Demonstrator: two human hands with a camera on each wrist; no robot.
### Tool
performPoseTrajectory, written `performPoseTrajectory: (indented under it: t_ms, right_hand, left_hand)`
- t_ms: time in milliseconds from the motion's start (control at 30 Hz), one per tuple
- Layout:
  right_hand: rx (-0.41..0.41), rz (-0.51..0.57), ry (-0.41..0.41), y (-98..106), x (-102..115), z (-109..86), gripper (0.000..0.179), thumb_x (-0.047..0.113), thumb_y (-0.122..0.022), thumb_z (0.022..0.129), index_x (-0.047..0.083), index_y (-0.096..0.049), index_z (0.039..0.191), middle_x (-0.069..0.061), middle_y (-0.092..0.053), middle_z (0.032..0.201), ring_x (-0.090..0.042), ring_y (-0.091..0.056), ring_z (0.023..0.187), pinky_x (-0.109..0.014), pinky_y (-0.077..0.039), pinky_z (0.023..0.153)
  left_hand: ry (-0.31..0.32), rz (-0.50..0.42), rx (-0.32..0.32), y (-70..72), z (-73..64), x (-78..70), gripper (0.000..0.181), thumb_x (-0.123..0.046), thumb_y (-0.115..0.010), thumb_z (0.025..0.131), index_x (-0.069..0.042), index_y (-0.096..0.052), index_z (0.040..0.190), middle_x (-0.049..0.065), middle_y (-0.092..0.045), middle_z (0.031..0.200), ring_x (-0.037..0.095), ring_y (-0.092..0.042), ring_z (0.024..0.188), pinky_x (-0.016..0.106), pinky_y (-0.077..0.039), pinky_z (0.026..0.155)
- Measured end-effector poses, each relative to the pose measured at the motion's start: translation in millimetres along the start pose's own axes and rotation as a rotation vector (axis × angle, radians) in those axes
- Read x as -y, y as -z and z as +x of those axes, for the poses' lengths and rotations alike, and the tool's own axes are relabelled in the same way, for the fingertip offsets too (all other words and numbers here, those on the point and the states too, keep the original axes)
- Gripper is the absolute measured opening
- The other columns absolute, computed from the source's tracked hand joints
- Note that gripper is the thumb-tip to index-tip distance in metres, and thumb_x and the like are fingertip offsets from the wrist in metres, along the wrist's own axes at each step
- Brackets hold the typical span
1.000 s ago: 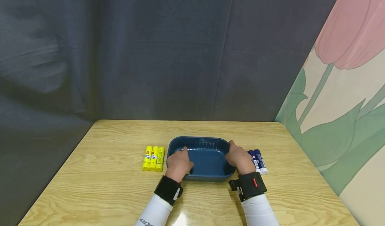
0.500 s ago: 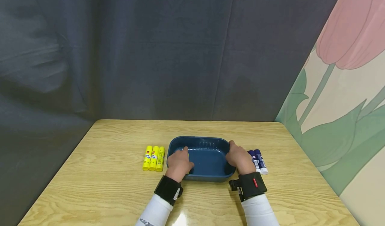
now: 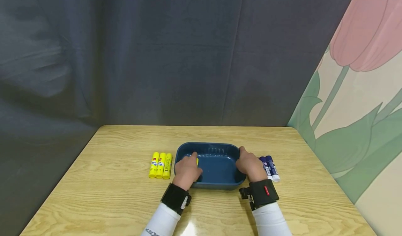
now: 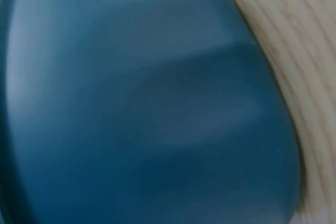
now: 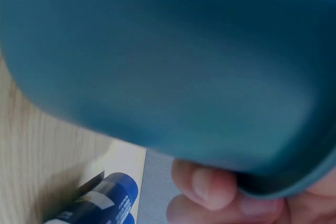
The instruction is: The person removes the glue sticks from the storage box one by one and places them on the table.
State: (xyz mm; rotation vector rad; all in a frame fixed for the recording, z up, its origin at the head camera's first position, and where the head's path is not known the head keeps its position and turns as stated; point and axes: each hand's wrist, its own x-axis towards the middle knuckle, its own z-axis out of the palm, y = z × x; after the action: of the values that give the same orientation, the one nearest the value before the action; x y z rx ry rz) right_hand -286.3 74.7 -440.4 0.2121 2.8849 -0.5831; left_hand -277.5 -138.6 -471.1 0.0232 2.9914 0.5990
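Note:
A dark blue rectangular tray (image 3: 220, 169) sits mid-table. My left hand (image 3: 187, 169) reaches over its left end, fingers inside. A bit of a yellow glue stick (image 3: 197, 161) shows by the index finger; the rest is hidden by the hand. My right hand (image 3: 250, 165) grips the tray's right rim; in the right wrist view its fingers (image 5: 210, 187) curl under the edge. The left wrist view is filled by the tray's outer wall (image 4: 152, 98), with the left hand out of sight.
Three yellow glue sticks (image 3: 160, 165) lie side by side left of the tray. Blue-and-white glue sticks (image 3: 272, 169) lie to its right, partly behind the right hand. A dark curtain (image 3: 188, 61) hangs behind the wooden table (image 3: 110, 194); a flower-painted wall (image 3: 355, 117) stands at right.
A yellow piece has come into view beside the left index finger, which has shifted very slightly right. The right hand and the tray have stayed in place.

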Motion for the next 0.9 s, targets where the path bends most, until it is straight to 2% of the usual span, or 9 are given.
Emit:
performPoseTrajectory:
  t_ms: [233, 367, 600, 900]
  right_hand:
    - [-0.016, -0.016, 0.008, -0.7, -0.6, -1.4, 0.059, 0.009, -0.051, 0.095, 0.001, -0.033, 0.151, -0.034, -0.055, 0.132, -0.041, -0.06, 0.108, -0.061, -0.047, 0.088]
    - [-0.021, -0.018, 0.014, -0.7, -0.8, -0.9, 0.059, 0.009, -0.05, 0.095, 0.001, -0.034, 0.151, -0.034, -0.055, 0.131, -0.042, -0.061, 0.108, -0.061, -0.047, 0.087]
    - [-0.013, -0.01, 0.014, 0.1, 0.1, 0.2, 0.06, 0.008, -0.052, 0.095, 0.0, -0.033, 0.151, -0.035, -0.056, 0.13, -0.036, -0.061, 0.098, -0.056, -0.051, 0.081]
    - [-0.02, -0.005, 0.028, -0.1, -0.4, -0.4, 0.059, 0.008, -0.051, 0.094, 0.0, -0.034, 0.151, -0.035, -0.055, 0.131, -0.041, -0.061, 0.105, -0.061, -0.048, 0.085]
  left_hand:
    - [-0.005, 0.017, 0.007, 0.2, -1.7, -1.2, 0.055, -0.023, -0.071, 0.092, -0.014, -0.051, 0.143, 0.016, -0.068, 0.113, 0.024, -0.06, 0.073, 0.04, -0.049, 0.06]
    - [-0.006, 0.017, 0.002, -0.9, -2.2, -1.0, 0.054, -0.021, -0.07, 0.092, -0.014, -0.052, 0.143, 0.015, -0.069, 0.105, 0.023, -0.057, 0.065, 0.038, -0.045, 0.055]
    - [-0.016, 0.016, 0.006, -3.0, -0.1, -0.7, 0.054, -0.021, -0.069, 0.093, -0.015, -0.051, 0.144, 0.015, -0.068, 0.101, 0.022, -0.053, 0.06, 0.036, -0.042, 0.052]
    - [-0.021, 0.004, 0.001, -2.9, 0.2, 0.6, 0.055, -0.02, -0.069, 0.093, -0.014, -0.05, 0.145, 0.014, -0.067, 0.098, 0.022, -0.053, 0.06, 0.035, -0.04, 0.051]
